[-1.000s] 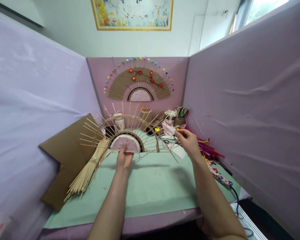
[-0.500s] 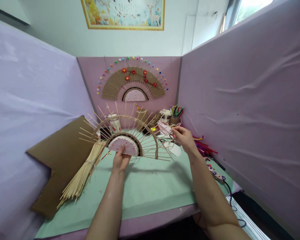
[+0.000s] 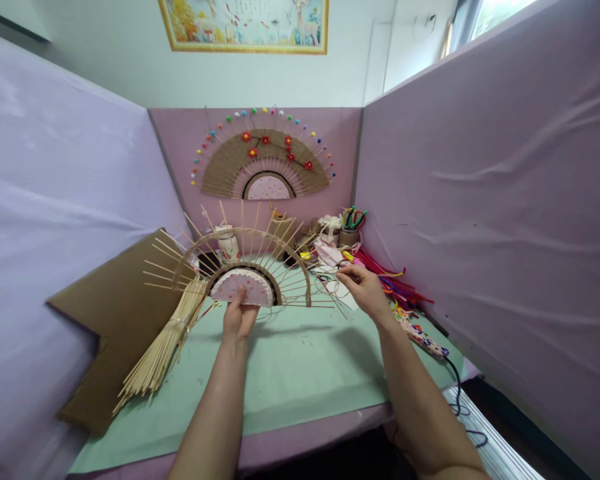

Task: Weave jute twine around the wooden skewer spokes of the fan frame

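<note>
My left hand (image 3: pixel 239 319) grips the stick fan (image 3: pixel 243 287) at its pink half-round base, thumb on the front. Thin sticks spread out from the base, and a woven twine band arches across them. To the right of the fan, my right hand (image 3: pixel 361 287) is closed in a pinch at about the height of the band's right end. What the pinch holds is too small to make out; thin strands show between it and the fan.
A finished fan (image 3: pixel 265 160) with red flowers hangs on the back panel. Bundled sticks (image 3: pixel 167 347) and brown cardboard (image 3: pixel 125 293) lie left. Coloured pipe cleaners (image 3: pixel 395 280), a patterned glue gun (image 3: pixel 425 339) and a scissors holder (image 3: pixel 349 237) are on the right.
My right hand has moved slightly left and down, still pinched. The fan in my left hand has shifted a little left and up, and the view has moved slightly.
</note>
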Demonstrator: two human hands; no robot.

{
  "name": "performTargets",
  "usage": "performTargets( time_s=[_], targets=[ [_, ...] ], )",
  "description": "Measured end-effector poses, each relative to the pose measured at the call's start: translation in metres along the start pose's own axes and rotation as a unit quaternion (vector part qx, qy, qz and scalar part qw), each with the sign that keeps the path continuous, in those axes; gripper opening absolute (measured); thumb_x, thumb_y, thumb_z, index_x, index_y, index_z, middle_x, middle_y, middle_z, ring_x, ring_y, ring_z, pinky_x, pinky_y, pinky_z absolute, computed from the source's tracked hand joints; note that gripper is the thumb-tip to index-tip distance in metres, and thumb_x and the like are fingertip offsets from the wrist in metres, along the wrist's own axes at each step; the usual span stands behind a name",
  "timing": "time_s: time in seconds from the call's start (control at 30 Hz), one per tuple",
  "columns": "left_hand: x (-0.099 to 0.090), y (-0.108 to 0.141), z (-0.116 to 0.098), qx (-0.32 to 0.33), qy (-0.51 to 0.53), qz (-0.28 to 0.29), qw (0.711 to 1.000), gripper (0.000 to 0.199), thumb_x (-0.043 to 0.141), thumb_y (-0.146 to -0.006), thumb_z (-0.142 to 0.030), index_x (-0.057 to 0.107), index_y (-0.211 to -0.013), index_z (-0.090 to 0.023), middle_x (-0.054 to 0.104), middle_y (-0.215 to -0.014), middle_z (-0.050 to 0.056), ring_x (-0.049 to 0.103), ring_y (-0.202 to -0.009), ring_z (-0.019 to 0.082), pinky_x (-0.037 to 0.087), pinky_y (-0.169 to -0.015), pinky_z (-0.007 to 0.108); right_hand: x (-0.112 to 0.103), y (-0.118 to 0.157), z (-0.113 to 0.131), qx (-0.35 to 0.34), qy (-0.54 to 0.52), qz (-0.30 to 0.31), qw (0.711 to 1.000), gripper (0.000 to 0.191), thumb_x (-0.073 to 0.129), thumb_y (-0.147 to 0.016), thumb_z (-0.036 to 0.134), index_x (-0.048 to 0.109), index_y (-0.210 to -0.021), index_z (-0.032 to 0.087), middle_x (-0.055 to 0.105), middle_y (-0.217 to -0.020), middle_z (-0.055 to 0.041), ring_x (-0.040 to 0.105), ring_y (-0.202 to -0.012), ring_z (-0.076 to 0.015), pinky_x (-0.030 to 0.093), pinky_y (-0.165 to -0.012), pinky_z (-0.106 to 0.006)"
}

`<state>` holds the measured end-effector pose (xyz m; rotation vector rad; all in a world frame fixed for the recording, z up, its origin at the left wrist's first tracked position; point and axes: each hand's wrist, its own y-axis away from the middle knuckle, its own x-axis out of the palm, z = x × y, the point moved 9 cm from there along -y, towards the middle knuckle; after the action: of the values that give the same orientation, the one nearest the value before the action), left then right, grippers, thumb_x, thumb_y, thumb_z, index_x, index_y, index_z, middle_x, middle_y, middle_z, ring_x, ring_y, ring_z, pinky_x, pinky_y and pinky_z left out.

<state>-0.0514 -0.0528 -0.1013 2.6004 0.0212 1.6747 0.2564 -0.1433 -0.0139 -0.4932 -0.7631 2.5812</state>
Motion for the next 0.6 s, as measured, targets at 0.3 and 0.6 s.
performTargets(
  time_s=[0.3, 0.6],
  targets=[
    [-0.002, 0.002, 0.002, -0.011, 0.003, -0.02, 1.0, 0.024, 0.049, -0.092, -0.006, 0.065, -0.104, -0.019, 0.075, -0.087, 0.001, 0.071, -0.084, 0.012, 0.046, -0.103, 0.033, 0.008, 0.005, -0.04, 0.128, -0.135, 0.058, 0.981, 0.032, 0.072, -0.071, 0.048, 0.07, -0.082, 0.017, 0.061, -0.071, -0.0006, 0.046, -0.059, -0.0108, 0.034, -0.054, -0.025],
    [-0.003, 0.003, 0.006, -0.027, -0.009, -0.036, 0.999, 0.033, 0.045, -0.095, -0.007, 0.059, -0.122, -0.02, 0.076, -0.087, 0.002, 0.072, -0.078, 0.011, 0.05, -0.097, 0.028, 0.069, 0.045, -0.058, 0.236, -0.19, 0.301, 0.904, 0.037, 0.079, -0.065, 0.049, 0.069, -0.076, 0.014, 0.057, -0.067, 0.0002, 0.04, -0.055, -0.0071, 0.027, -0.049, -0.021]
  ],
)
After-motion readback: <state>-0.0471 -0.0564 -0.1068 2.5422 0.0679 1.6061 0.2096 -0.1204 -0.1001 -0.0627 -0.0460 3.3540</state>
